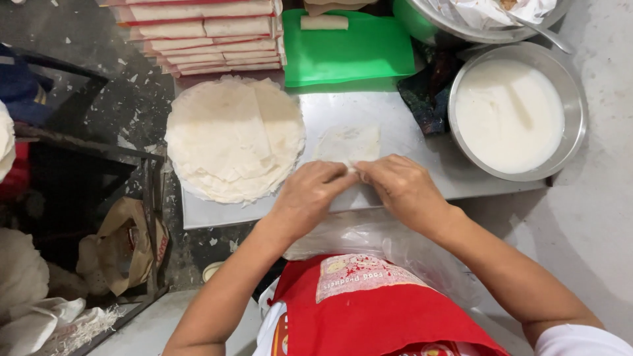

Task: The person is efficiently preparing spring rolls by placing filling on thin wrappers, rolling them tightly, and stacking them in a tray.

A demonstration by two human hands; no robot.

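A steel board (409, 142) lies on the floor, bearing a round stack of thin wrappers (232, 138) at its left side. Right of it stands a metal bowl (575, 99) of white liquid. Mid-board lies a single wrapper (347, 142); the left hand (308, 192) and right hand (399, 184) pinch its near edge together, fingertips meeting.

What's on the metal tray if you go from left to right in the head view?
Stack of round wrappers → left hand → right hand, both on a single wrapper → metal bowl of white liquid.
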